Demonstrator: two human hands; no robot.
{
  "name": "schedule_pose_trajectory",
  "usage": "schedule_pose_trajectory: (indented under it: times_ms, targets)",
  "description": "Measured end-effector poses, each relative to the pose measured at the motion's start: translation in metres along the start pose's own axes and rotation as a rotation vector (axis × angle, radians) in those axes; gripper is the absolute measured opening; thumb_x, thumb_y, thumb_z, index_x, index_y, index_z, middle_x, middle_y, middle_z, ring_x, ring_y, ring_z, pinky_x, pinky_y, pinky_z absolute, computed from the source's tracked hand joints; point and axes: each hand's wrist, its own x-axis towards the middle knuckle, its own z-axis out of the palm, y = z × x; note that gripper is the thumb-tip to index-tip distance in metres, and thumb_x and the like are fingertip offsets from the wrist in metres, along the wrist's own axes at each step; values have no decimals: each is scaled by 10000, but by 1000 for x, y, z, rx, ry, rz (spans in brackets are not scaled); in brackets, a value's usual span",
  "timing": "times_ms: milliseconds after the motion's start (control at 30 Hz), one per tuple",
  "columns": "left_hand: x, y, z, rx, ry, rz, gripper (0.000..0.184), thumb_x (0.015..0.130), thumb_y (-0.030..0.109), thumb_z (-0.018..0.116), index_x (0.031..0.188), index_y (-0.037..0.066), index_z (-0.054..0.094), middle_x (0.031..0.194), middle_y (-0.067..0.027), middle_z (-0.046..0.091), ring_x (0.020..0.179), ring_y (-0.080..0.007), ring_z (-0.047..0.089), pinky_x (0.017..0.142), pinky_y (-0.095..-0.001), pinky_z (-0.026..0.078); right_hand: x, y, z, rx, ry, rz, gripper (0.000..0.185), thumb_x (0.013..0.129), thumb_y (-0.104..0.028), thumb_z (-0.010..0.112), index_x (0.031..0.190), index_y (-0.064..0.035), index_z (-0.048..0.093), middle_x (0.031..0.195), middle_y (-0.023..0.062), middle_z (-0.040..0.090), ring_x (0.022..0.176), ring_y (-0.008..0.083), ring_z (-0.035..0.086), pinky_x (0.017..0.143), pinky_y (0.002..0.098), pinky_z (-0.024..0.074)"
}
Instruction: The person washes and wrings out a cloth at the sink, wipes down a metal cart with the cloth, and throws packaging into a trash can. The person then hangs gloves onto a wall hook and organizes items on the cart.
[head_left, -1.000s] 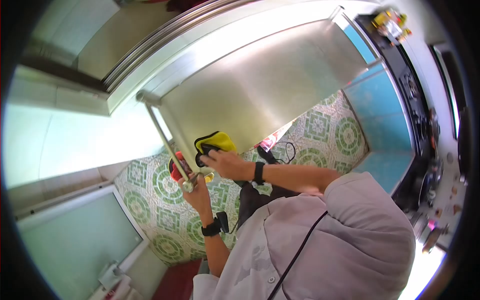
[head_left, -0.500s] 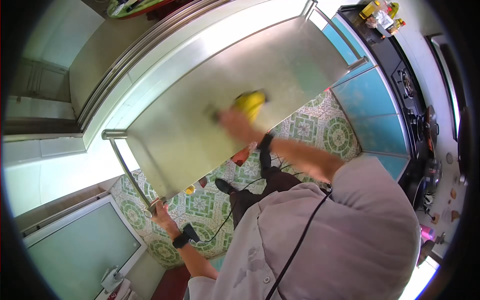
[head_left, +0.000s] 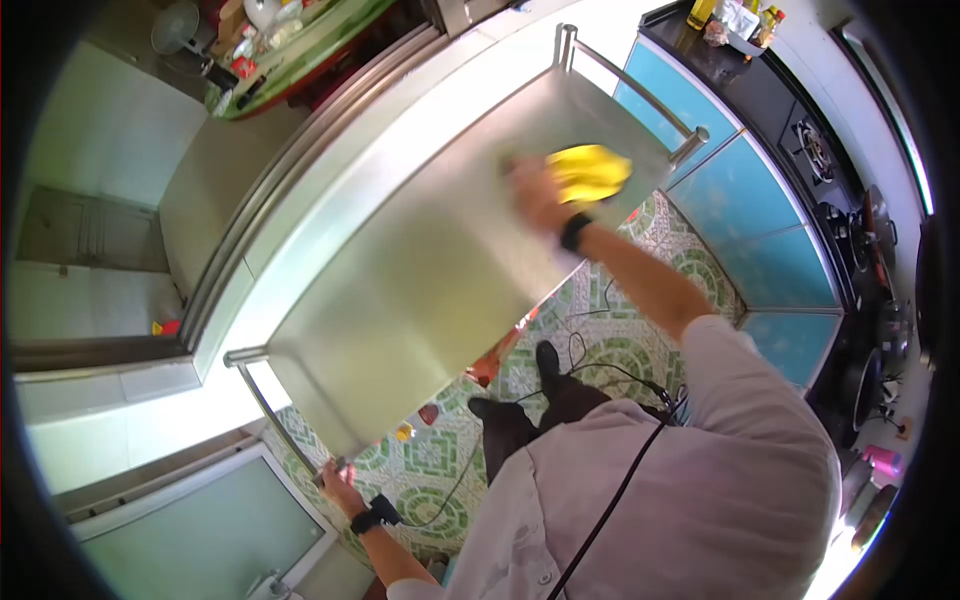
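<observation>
Cloth [head_left: 590, 173], yellow, lies against the right hand [head_left: 540, 195] on the metal counter [head_left: 430, 260], upper right of the frame.
Right fingers are motion-blurred; cannot tell if they're spread, pressed together or pinching the cloth. Left hand [head_left: 342, 487], lower left of the frame, appears to have its fingers curled around the end of the side rail [head_left: 275, 410]. Handling, by judgement: cloth looks light, soft and floppy, not fragile; would likely crumple if pushed by one edge. Best hold is probably a flat palm over its middle or a bunched centre, not a corner. Counter sheen suggests smooth metal, so cloth should slide easily. Rail looks stiff, fine for a full wrap.
</observation>
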Motion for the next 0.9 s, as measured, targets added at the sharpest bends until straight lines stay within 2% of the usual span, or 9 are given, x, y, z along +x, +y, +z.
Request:
schedule_pose_trajectory:
  times_ms: [100, 200, 300, 400, 433, 467, 667, 733, 900]
  targets:
    - [12, -5, -7, -5, 50, -63, 362, 858, 275, 592, 1141, 50, 574, 1171, -66, 519, 1000, -216, 537, 852, -398, 499, 3, -168, 78, 748, -248, -152, 87, 853, -119, 473, 853, -49, 524, 801, 128, 506, 840, 263, 538, 781, 383, 455]
    - [-5, 14, 4, -10, 74, -92, 316, 829, 218, 591, 1105, 68, 567, 1046, -58, 561, 934, -183, 532, 809, -391, 511, 30, -184, 41, 572, -403, -609, 83, 856, -161, 536, 908, -105, 566, 811, 122, 522, 858, 255, 571, 738, 405, 480]
    - [-10, 17, 13, -33, 141, -93, 337, 810, 195, 573, 1122, 68, 555, 1028, -58, 577, 932, -183, 535, 801, -380, 511, 86, -105, 6, 1169, -600, 303, 127, 867, -164, 567, 974, -96, 578, 831, 97, 568, 834, 206, 561, 740, 365, 474]
    - [-12, 20, 18, -20, 113, -85, 326, 782, 196, 573, 1085, 77, 553, 1097, -67, 570, 954, -203, 536, 803, -372, 510, 97, 55, 14, 206, -103, -44, 251, 884, -199, 543, 1073, -41, 589, 954, 125, 598, 950, 273, 575, 836, 363, 468]
    - [-14, 25, 20, -25, 141, -93, 312, 777, 201, 578, 1064, 80, 558, 1117, -69, 567, 962, -208, 533, 806, -373, 510, 106, 85, -23, 704, -163, 647, 269, 881, -178, 513, 1116, -68, 581, 1080, 150, 556, 1068, 315, 536, 889, 391, 452]
    - [-17, 29, 24, -21, 129, -102, 289, 769, 211, 583, 1027, 80, 567, 1137, -75, 561, 980, -224, 526, 810, -375, 504, 85, 149, -12, -58, -212, 267, 304, 898, -200, 484, 1182, -109, 548, 1170, 175, 513, 1098, 339, 531, 900, 432, 445]
    - [-12, 27, 28, -9, 226, -94, 313, 749, 235, 596, 1016, 74, 571, 1109, -84, 559, 980, -233, 520, 824, -376, 479, -36, 172, -85, -771, 183, 312, 229, 899, -227, 508, 1066, -71, 500, 963, 194, 515, 777, 339, 575, 643, 435, 486]
    - [-11, 25, 28, -21, 218, -94, 315, 746, 240, 600, 1012, 74, 569, 1099, -80, 559, 981, -234, 516, 827, -379, 475, -36, 95, -129, -484, -379, 402, 359, 858, -149, 481, 1193, -27, 438, 1089, 216, 464, 976, 339, 498, 815, 432, 432]
    - [6, 13, 13, 8, 199, -77, 369, 757, 313, 623, 1055, 115, 532, 1139, -71, 503, 1029, -248, 485, 830, -403, 467, -89, 15, -101, 68, -490, -6, 215, 829, -124, 513, 1044, -118, 508, 976, 140, 537, 800, 307, 594, 689, 409, 501]
